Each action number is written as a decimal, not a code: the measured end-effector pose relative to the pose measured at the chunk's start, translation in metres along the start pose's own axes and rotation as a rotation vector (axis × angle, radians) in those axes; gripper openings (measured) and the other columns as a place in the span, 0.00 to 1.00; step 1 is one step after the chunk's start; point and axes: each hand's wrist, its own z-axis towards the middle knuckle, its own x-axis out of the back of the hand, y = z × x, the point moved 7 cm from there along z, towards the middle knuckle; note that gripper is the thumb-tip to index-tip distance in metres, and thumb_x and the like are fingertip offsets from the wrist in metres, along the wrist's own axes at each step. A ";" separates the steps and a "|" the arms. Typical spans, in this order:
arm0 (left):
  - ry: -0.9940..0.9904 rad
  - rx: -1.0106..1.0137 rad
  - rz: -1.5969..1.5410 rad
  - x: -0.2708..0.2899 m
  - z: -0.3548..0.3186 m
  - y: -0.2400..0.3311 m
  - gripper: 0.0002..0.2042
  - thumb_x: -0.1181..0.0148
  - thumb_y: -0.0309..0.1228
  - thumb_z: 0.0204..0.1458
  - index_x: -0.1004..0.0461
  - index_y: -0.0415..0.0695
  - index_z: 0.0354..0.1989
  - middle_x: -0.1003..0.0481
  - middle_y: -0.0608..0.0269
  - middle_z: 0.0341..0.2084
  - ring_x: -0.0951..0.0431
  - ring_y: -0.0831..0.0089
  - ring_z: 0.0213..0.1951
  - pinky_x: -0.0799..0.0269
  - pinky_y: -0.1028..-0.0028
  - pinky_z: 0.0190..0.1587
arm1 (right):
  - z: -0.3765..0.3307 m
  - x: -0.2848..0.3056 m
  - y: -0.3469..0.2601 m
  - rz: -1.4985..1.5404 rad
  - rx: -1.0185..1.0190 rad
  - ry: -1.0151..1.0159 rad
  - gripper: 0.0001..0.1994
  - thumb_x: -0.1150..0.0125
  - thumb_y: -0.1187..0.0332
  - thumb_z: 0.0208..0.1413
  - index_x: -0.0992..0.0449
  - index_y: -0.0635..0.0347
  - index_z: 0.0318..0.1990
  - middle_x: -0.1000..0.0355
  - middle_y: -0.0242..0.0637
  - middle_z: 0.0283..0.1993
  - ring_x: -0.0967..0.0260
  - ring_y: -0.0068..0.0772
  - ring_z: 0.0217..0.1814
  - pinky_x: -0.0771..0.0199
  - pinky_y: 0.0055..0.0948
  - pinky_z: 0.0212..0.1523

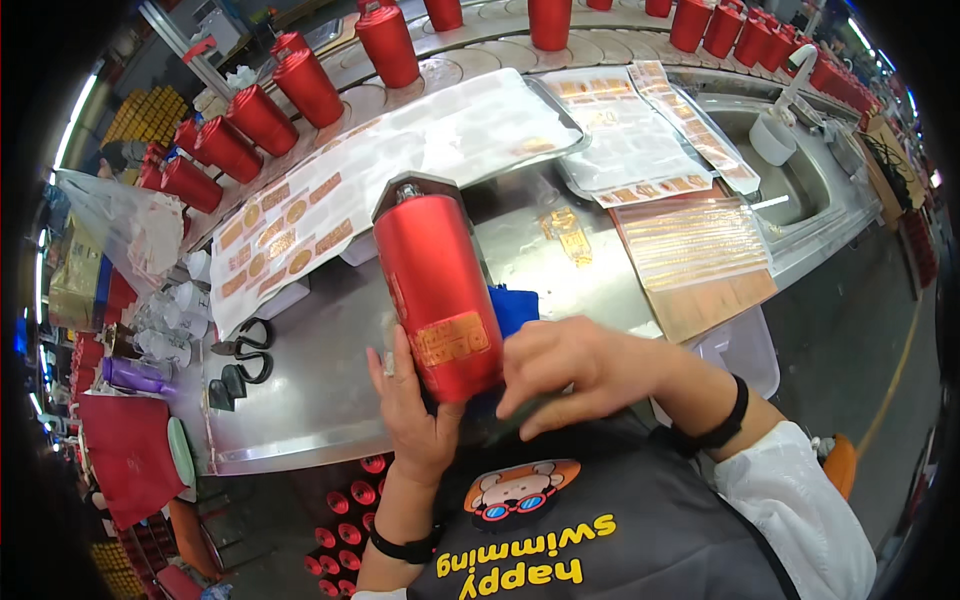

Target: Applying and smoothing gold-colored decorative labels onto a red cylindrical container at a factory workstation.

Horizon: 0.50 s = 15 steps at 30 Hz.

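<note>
The left hand (420,425) has its fingers wrapped around the lower end of a tilted red canister (432,265) above the steel surface (320,405); the right hand (580,365) curls beside it, contents unclear. Beyond lie gold-decal sheets (300,225), then a slatted conveyor (468,45).

red canister (432,262), gold label (453,341)

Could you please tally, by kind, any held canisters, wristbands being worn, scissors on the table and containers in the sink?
Red canister held in left hand: 1
Black wristbands: 2
Pair of scissors: 1
White container in sink: 1
Total: 5
</note>
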 end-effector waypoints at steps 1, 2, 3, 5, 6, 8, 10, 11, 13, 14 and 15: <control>-0.008 -0.002 0.004 0.000 -0.001 0.001 0.40 0.45 0.50 0.57 0.49 0.29 0.67 0.39 0.40 0.62 0.40 0.48 0.65 0.59 0.49 0.68 | 0.002 0.006 0.014 0.075 -0.163 0.056 0.11 0.32 0.67 0.48 0.23 0.59 0.38 0.31 0.40 0.30 0.31 0.43 0.33 0.33 0.37 0.33; -0.016 -0.014 0.003 0.000 0.001 0.001 0.40 0.45 0.50 0.57 0.50 0.32 0.68 0.42 0.41 0.65 0.43 0.50 0.67 0.59 0.52 0.69 | 0.002 0.011 0.028 0.141 -0.326 0.118 0.11 0.33 0.66 0.50 0.24 0.61 0.38 0.30 0.42 0.30 0.31 0.44 0.32 0.33 0.37 0.33; -0.020 -0.019 0.001 -0.002 0.003 0.001 0.40 0.45 0.50 0.57 0.50 0.32 0.68 0.42 0.41 0.65 0.43 0.50 0.67 0.59 0.52 0.69 | -0.003 0.018 0.046 0.036 -0.513 0.280 0.12 0.34 0.65 0.52 0.24 0.63 0.38 0.29 0.44 0.29 0.29 0.42 0.31 0.31 0.35 0.33; -0.021 -0.013 -0.013 -0.004 0.004 0.000 0.40 0.44 0.49 0.57 0.50 0.31 0.67 0.42 0.41 0.64 0.43 0.49 0.67 0.58 0.52 0.69 | -0.015 0.035 0.061 -0.234 -0.613 0.509 0.12 0.35 0.64 0.52 0.24 0.64 0.38 0.27 0.44 0.30 0.28 0.38 0.32 0.30 0.32 0.33; -0.021 -0.011 -0.010 -0.004 0.004 0.001 0.40 0.44 0.49 0.57 0.50 0.31 0.67 0.42 0.41 0.64 0.43 0.49 0.67 0.58 0.52 0.69 | -0.014 0.041 0.056 -0.317 -0.586 0.579 0.12 0.35 0.64 0.52 0.25 0.65 0.36 0.27 0.45 0.30 0.28 0.38 0.31 0.30 0.33 0.32; 0.011 -0.015 -0.017 -0.003 0.004 0.002 0.39 0.44 0.48 0.56 0.48 0.27 0.65 0.37 0.39 0.60 0.36 0.47 0.62 0.58 0.46 0.67 | -0.013 0.025 0.047 -0.092 -0.588 0.537 0.12 0.35 0.64 0.52 0.25 0.65 0.34 0.28 0.46 0.29 0.29 0.41 0.29 0.31 0.34 0.31; 0.008 -0.022 -0.019 -0.002 0.004 0.003 0.39 0.43 0.48 0.56 0.48 0.27 0.65 0.37 0.39 0.60 0.36 0.47 0.62 0.58 0.46 0.67 | -0.006 0.007 0.042 0.000 -0.511 0.489 0.12 0.35 0.63 0.51 0.27 0.65 0.32 0.30 0.47 0.27 0.31 0.48 0.27 0.32 0.39 0.29; 0.011 -0.026 -0.016 -0.001 0.004 0.004 0.39 0.43 0.47 0.56 0.48 0.27 0.65 0.36 0.39 0.60 0.36 0.47 0.62 0.58 0.46 0.67 | -0.005 0.010 0.046 0.000 -0.508 0.488 0.12 0.35 0.63 0.51 0.27 0.65 0.32 0.30 0.47 0.27 0.31 0.48 0.27 0.32 0.39 0.29; 0.010 -0.041 -0.001 0.001 0.005 0.006 0.39 0.42 0.46 0.55 0.48 0.27 0.65 0.36 0.39 0.60 0.36 0.48 0.62 0.58 0.46 0.67 | -0.006 0.035 0.051 -0.281 -0.536 0.602 0.11 0.36 0.64 0.52 0.26 0.65 0.33 0.30 0.46 0.27 0.31 0.50 0.28 0.31 0.39 0.30; 0.008 -0.054 0.011 0.000 0.005 0.006 0.38 0.42 0.45 0.55 0.47 0.28 0.65 0.36 0.39 0.59 0.35 0.48 0.62 0.58 0.47 0.68 | -0.003 0.041 0.051 -0.357 -0.483 0.628 0.08 0.37 0.66 0.53 0.26 0.62 0.33 0.32 0.44 0.27 0.32 0.49 0.30 0.33 0.40 0.32; 0.015 -0.052 0.011 0.000 0.004 0.004 0.38 0.42 0.45 0.55 0.47 0.28 0.65 0.36 0.39 0.59 0.35 0.48 0.62 0.58 0.47 0.68 | -0.002 0.040 0.048 -0.358 -0.478 0.622 0.08 0.37 0.66 0.53 0.26 0.62 0.33 0.32 0.44 0.27 0.32 0.49 0.30 0.33 0.40 0.32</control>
